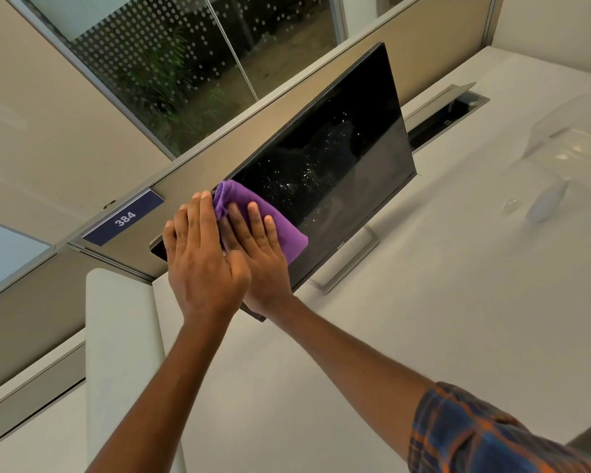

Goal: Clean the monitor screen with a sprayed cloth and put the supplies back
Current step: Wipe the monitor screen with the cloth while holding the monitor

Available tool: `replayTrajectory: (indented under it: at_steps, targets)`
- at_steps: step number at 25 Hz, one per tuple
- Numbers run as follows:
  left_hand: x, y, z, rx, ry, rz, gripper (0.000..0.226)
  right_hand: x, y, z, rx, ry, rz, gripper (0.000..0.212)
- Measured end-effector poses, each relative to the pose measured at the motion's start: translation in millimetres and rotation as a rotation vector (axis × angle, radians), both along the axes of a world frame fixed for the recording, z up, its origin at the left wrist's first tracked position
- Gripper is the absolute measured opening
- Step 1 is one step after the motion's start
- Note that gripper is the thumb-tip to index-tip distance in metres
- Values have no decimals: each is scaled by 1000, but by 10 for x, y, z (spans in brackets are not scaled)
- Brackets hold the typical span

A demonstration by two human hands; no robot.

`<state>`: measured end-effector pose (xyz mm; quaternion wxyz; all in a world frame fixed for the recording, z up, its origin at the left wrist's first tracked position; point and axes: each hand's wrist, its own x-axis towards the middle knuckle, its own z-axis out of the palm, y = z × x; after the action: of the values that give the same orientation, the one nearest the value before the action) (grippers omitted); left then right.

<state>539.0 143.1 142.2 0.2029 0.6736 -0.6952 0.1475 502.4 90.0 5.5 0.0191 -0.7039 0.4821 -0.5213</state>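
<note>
Purple microfibre cloth [267, 216], soft and light, folded into a pad, pressed flat against left part of monitor screen [338, 172] under right hand [256, 254]; fingers spread wide, palm down, no pinch. Left hand [202, 261] open and flat at screen's left edge, fingers together, apparently bracing panel. Droplets speckled across dark glass centre, unwiped. Head view only. Screen judged thin, glossy, fragile: light even pressure, steadying at bezel rather than glass. Cloth likely to slide easily over wet glass; best held by flat palm. Spray bottle [546, 199], blurred, lying on desk [423, 336] right of monitor, well apart from hands.
</note>
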Motion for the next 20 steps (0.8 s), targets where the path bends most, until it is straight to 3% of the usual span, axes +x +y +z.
replayTrajectory:
  at_steps: [5,11,14,17,20]
  targets:
    - [2,-49,33,-8,-9,-11,81,-248,-248,109,-52,-112,-46,65]
    - [-27,-18,-1,-10,3,17,87,-326,1,-229,255,-475,-332,66]
    - [-26,2,-7,11,17,14,87,-127,362,-496,275,-299,-187,69]
    - [-13,22,13,36,24,6,83,14,307,-417,66,-38,17,79]
    - [-48,7,63,18,50,23,82,-133,-138,53,-41,-56,-12,79]
